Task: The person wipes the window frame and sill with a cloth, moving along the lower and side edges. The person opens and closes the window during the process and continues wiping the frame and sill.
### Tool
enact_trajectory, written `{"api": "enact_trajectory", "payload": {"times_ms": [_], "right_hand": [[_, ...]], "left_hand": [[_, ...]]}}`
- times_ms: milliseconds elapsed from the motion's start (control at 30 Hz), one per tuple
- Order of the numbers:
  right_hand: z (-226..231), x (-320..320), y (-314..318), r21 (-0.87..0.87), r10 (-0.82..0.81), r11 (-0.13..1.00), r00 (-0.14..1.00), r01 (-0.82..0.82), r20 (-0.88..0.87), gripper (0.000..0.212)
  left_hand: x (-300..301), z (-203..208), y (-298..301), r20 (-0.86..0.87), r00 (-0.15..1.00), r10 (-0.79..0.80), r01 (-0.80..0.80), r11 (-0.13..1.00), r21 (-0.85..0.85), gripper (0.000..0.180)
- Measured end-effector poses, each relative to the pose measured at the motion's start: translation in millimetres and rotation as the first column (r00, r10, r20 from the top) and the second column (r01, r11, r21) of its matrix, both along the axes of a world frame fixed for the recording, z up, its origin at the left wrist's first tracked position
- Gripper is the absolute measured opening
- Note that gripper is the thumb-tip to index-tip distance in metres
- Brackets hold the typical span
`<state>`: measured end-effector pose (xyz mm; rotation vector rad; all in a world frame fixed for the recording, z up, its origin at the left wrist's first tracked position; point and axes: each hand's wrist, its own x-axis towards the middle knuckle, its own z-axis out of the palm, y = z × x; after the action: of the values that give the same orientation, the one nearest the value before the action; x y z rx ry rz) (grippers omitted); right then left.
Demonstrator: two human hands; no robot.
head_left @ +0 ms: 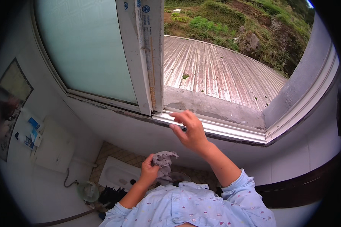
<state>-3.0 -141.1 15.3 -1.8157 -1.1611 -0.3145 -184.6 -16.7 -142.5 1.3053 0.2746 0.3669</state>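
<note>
A crumpled grey-mauve cloth [163,160] is bunched in my left hand [150,169], low in front of my body, with its lower end hanging down. My right hand [190,130] is raised at the window's white sill track [223,130], its fingers apart and slightly curled, nothing in them. The fingertips come over the track near the foot of the window frame; whether they touch it I cannot tell. The frosted sliding pane [87,49] stands at the left, and the right half of the window is open.
Outside lies a corrugated roof [216,70] below a green slope. At the left are a mirror [11,98], a white cistern [55,145] with packages on it, and a hose. Below, a white squat toilet [117,172] is set into the tiled floor, beside a greenish bin [88,191].
</note>
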Motion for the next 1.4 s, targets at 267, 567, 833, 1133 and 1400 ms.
{"api": "enact_trajectory", "payload": {"times_ms": [267,567,833,1133,1400], "right_hand": [[35,98,93,0.05,0.118,0.993,0.938,-0.107,-0.327,0.054],[35,109,78,0.063,0.259,0.963,0.844,-0.261,-0.469,0.036],[32,127,-51,-0.006,0.142,0.987,0.88,-0.163,-0.454,0.03],[43,84,-194,0.034,-0.552,0.833,0.833,0.553,-0.03,0.04],[62,14,-197,0.232,-0.745,0.469,0.241,0.852,0.621,0.059]], "left_hand": [[-49,-11,24,-0.061,0.954,0.294,-0.3,0.946,-0.124,0.038],[-87,-20,39,-0.109,0.875,0.471,-0.472,0.881,0.025,0.035],[-86,-33,33,-0.167,0.908,0.385,-0.406,0.906,-0.118,0.037],[-55,-30,19,-0.151,0.933,0.327,-0.34,0.938,-0.067,0.033],[-42,-30,6,-0.201,0.95,0.237,-0.244,0.97,-0.01,0.027]]}}
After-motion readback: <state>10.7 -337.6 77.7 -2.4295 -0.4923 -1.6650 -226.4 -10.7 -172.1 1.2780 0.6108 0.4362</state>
